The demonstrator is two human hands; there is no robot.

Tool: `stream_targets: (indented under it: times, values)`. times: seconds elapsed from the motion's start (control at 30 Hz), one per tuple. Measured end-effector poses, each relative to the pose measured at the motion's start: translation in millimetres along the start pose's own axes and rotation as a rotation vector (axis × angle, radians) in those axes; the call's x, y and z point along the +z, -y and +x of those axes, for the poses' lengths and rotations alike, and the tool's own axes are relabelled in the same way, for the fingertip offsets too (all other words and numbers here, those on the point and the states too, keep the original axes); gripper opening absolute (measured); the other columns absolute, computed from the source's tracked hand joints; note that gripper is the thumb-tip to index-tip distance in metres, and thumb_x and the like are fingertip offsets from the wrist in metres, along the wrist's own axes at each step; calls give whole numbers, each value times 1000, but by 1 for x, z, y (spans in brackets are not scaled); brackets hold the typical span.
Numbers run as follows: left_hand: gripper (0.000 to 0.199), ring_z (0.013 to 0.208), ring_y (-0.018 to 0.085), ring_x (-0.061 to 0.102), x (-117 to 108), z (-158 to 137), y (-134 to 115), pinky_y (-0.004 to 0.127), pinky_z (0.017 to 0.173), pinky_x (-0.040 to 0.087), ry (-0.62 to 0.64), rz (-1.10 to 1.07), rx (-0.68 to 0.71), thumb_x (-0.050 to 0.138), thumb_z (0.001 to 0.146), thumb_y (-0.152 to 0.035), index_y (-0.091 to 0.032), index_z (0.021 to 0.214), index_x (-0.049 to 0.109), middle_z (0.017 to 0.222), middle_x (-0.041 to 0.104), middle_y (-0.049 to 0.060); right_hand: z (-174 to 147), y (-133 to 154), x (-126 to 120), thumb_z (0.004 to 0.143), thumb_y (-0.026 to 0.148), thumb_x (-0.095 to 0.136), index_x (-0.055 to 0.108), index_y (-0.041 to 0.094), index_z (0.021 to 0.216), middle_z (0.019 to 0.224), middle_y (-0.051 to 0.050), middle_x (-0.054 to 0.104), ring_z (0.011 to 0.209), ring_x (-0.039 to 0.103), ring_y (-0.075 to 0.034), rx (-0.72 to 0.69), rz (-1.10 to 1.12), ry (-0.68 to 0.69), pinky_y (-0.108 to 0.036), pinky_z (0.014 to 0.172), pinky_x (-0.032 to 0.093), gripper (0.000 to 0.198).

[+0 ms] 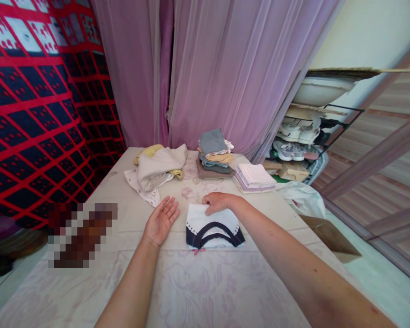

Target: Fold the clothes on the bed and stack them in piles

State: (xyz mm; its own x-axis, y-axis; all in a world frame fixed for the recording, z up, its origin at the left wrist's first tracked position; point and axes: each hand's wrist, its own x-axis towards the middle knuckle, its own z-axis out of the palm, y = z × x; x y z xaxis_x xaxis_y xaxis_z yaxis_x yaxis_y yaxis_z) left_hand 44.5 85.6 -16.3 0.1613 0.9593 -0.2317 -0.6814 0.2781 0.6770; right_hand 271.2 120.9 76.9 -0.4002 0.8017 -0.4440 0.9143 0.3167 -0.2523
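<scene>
A folded white shirt [205,216] with a navy neckline and a white dotted trim lies on the patterned bed cover [191,287], its collar toward me. My right hand [220,202] grips the far edge of the shirt, thumb on top and fingers curled behind the fabric. Left of the shirt, my left hand [163,221] rests palm up with its fingers stretched out, holding nothing. A small pink trim [198,251] shows at the shirt's near edge.
Loose clothes [160,166] lie heaped at the back left. A stack of folded clothes [214,157] stands at the back centre, with folded light towels [254,176] to its right. Purple curtains [218,68] hang behind. A shoe rack [300,132] and cardboard box [331,237] are at the right.
</scene>
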Motion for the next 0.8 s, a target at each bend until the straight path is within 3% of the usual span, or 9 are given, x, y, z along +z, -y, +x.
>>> stream_targets:
  times: [0.17, 0.3, 0.4, 0.5, 0.57, 0.63, 0.73, 0.8]
  values:
    - [22, 115, 19, 57, 1, -1, -2, 39, 97, 48, -37, -141, -44, 49, 87, -27, -19, 103, 62, 124, 60, 8, -27, 3, -23, 65, 21, 66, 65, 18, 98, 93, -2, 69, 79, 61, -17, -36, 123, -173, -22, 64, 43, 33]
    - [21, 113, 19, 58, 0, -1, -1, 38, 96, 48, -32, -161, -34, 49, 87, -27, -19, 101, 63, 121, 62, 8, -44, -4, -29, 72, 22, 60, 58, 16, 104, 93, -5, 69, 75, 64, -17, 145, 688, -463, -24, 63, 48, 33]
    - [21, 112, 19, 59, 0, -1, -2, 39, 96, 48, -31, -144, -25, 49, 87, -26, -19, 101, 63, 121, 62, 9, -51, -4, -1, 78, 25, 56, 52, 17, 112, 102, -8, 69, 80, 66, -17, 268, 1141, -695, -26, 65, 52, 35]
    - [21, 111, 19, 59, 1, -1, -1, 38, 96, 48, -35, -106, -15, 50, 86, -26, -19, 102, 62, 122, 62, 9, -59, -5, 56, 84, 31, 50, 47, 21, 114, 114, -10, 66, 83, 68, -16, 421, 1353, -793, -26, 63, 53, 32]
    - [23, 111, 19, 59, 1, 0, 2, 37, 97, 47, -29, -42, 18, 54, 84, -28, -20, 103, 62, 124, 60, 9, -68, -11, 94, 84, 39, 52, 52, 21, 105, 106, -10, 69, 74, 68, -16, 555, 1300, -639, -25, 56, 52, 28]
    - [28, 112, 19, 58, 2, 0, 8, 37, 98, 45, -19, 91, 88, 59, 80, -31, -21, 106, 60, 126, 58, 9, -78, -24, 118, 87, 42, 46, 56, 19, 94, 91, -8, 71, 62, 66, -15, 636, 1111, -552, -23, 48, 46, 26]
    - [36, 111, 21, 57, 8, -1, 22, 37, 98, 43, -11, 465, 230, 66, 74, -35, -20, 106, 61, 121, 61, 8, -90, -50, 121, 89, 39, 40, 60, 19, 79, 80, -6, 71, 62, 65, -15, 668, 799, -555, -23, 52, 45, 31]
    - [34, 105, 22, 59, 15, -5, 31, 37, 96, 43, -15, 828, 341, 65, 73, -37, -20, 102, 63, 110, 65, 8, -92, -63, 111, 88, 36, 42, 63, 20, 83, 84, -4, 72, 72, 66, -16, 687, 575, -650, -24, 62, 46, 27]
